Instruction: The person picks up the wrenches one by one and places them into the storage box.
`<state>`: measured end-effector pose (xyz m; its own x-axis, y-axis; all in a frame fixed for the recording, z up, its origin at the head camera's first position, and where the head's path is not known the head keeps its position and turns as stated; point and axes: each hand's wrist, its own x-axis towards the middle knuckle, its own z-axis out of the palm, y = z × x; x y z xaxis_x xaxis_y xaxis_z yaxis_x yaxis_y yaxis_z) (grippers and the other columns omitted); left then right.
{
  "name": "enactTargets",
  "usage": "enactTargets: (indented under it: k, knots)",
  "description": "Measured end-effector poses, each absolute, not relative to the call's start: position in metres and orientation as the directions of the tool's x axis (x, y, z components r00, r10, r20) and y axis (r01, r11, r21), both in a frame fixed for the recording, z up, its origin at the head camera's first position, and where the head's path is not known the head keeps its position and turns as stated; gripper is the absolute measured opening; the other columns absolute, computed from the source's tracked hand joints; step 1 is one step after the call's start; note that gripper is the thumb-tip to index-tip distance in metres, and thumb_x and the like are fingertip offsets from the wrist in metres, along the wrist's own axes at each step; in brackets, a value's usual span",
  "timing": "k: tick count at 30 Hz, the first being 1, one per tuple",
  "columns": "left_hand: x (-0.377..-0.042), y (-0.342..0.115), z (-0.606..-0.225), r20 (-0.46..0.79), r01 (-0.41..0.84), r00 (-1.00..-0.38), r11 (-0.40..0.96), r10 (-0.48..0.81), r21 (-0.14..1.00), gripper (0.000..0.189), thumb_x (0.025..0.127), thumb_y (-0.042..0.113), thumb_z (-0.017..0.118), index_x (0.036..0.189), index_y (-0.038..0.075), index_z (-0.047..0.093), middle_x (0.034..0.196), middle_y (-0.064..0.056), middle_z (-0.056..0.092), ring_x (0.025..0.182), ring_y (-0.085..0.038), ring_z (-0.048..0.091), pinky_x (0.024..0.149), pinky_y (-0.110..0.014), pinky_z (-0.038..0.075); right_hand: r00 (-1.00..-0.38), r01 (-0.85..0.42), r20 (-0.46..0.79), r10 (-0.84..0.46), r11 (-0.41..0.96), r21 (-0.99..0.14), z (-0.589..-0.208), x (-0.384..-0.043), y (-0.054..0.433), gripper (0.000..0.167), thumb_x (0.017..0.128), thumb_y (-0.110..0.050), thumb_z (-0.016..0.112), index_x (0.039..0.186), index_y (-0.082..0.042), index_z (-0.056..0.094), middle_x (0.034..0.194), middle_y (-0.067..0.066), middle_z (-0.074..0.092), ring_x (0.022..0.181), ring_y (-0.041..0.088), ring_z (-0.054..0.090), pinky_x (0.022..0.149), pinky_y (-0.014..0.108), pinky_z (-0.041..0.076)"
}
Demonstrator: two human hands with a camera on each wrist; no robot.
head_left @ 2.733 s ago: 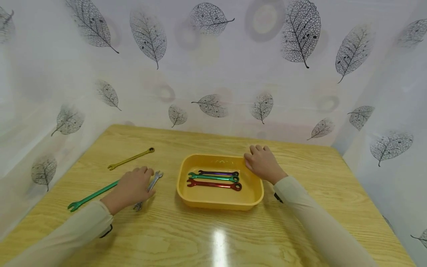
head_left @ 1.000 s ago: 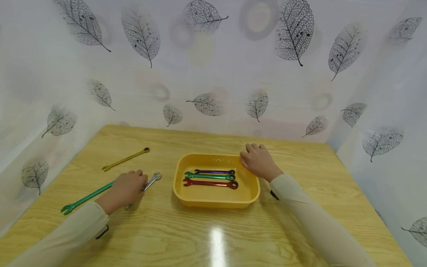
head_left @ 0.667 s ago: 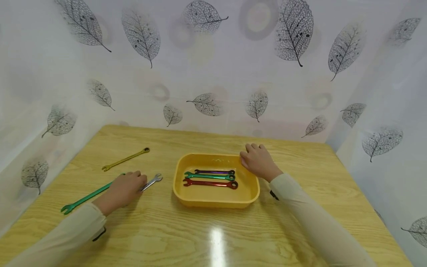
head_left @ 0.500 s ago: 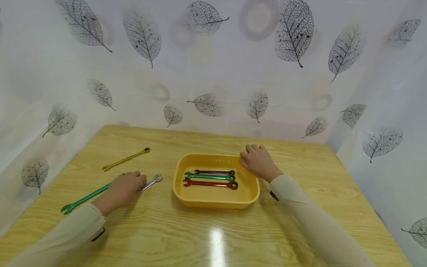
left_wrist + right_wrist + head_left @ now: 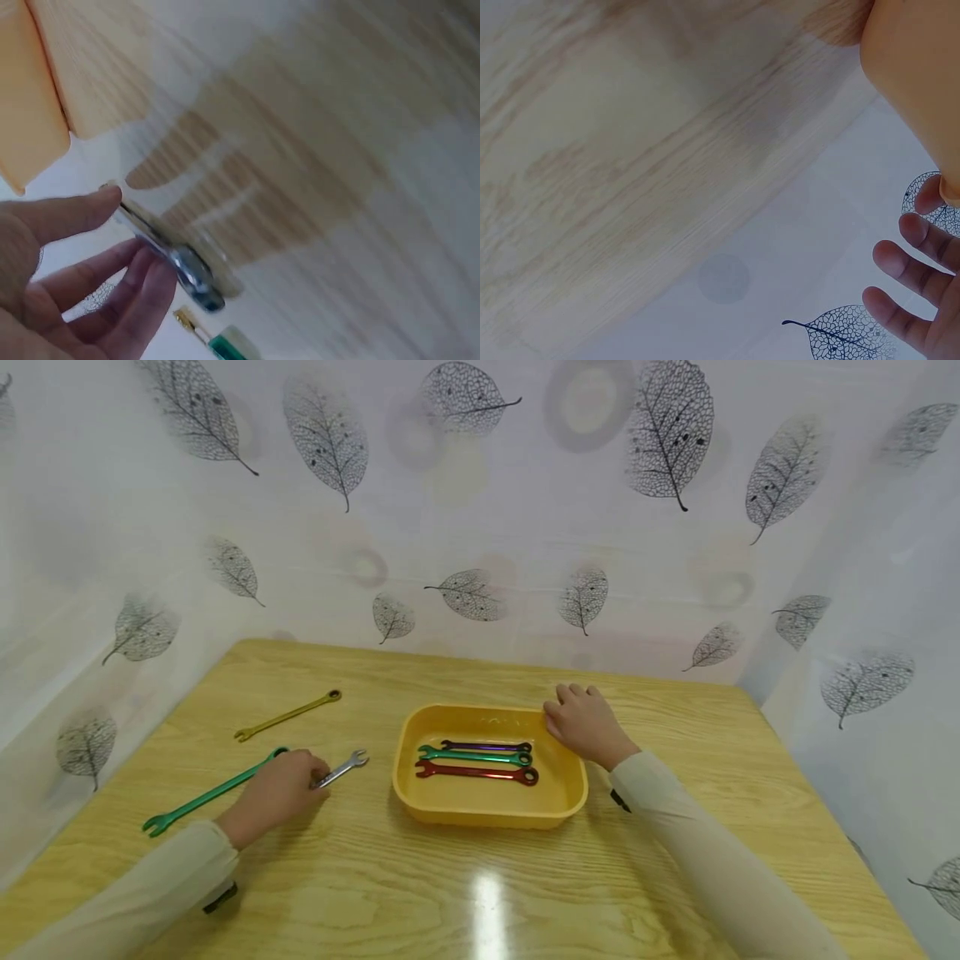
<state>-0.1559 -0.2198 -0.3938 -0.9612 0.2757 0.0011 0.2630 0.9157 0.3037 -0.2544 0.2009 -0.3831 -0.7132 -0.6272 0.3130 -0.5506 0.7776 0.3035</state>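
—Left grip (image 5: 273, 795) and silver wrench (image 5: 342, 772) have shifted since the earlier head view, baring the long green wrench's (image 5: 213, 792) ring end.
—And now, from the head?
—Left grip pinches the silver wrench, left of the yellow tray (image 5: 487, 818), with a strip of desk (image 5: 420, 877) between. Right grip (image 5: 590, 727) curls on the tray's back right rim, near the desk's back edge.
—Left wrist?
—Thumb and fingers (image 5: 154, 292) clamp the silver wrench; one end juts out. Whether it touches the desk, I can't tell.
—Right wrist?
—One fingertip (image 5: 930, 193) meets the rim; three others show before the leaf-patterned backdrop (image 5: 795, 247).
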Motion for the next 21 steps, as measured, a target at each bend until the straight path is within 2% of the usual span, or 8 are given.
enactTargets:
  k: [5, 10, 21]
  knots:
    - [-0.1537, -0.2169, -0.3898, -0.056, 0.157, -0.979, 0.901, 0.196, 0.405, 0.026, 0.077, 0.012, 0.074, 0.098, -0.001, 0.071, 0.088, -0.013, 0.071, 0.072, -0.021, 0.066, 0.059, -0.034, 0.052, -0.719, -0.547, 0.304, -0.625, 0.779, 0.306, -0.3842, -0.2555, 0.2020, 0.016, 0.092, -0.026, 0.055, 0.082, -0.014, 0.060, 0.075, 0.005, 0.044, 0.064, 0.019, 0.037, 0.060, 0.034, 0.030]
    - [-0.1524, -0.2164, -0.3875, -0.107, 0.067, -0.986, 0.897, 0.126, 0.436, 0.031, 0.076, 0.013, 0.074, 0.104, 0.001, 0.071, 0.092, -0.014, 0.072, 0.075, -0.021, 0.067, 0.055, -0.029, 0.049, -0.719, -0.550, 0.307, -0.624, 0.780, 0.298, -0.3845, -0.2550, 0.2029, 0.015, 0.092, -0.025, 0.056, 0.082, -0.014, 0.060, 0.075, 0.005, 0.045, 0.064, 0.020, 0.037, 0.060, 0.034, 0.031]
    - [-0.1539, -0.2219, -0.3929, -0.074, 0.092, -0.988, 0.892, 0.138, 0.442, 0.028, 0.075, 0.011, 0.074, 0.103, 0.008, 0.073, 0.090, -0.012, 0.072, 0.066, -0.014, 0.063, 0.047, -0.026, 0.040, -0.715, -0.552, 0.318, -0.623, 0.781, 0.292, -0.3828, -0.2533, 0.2016, 0.015, 0.091, -0.026, 0.058, 0.083, -0.014, 0.060, 0.076, 0.006, 0.046, 0.064, 0.019, 0.037, 0.060, 0.033, 0.032]
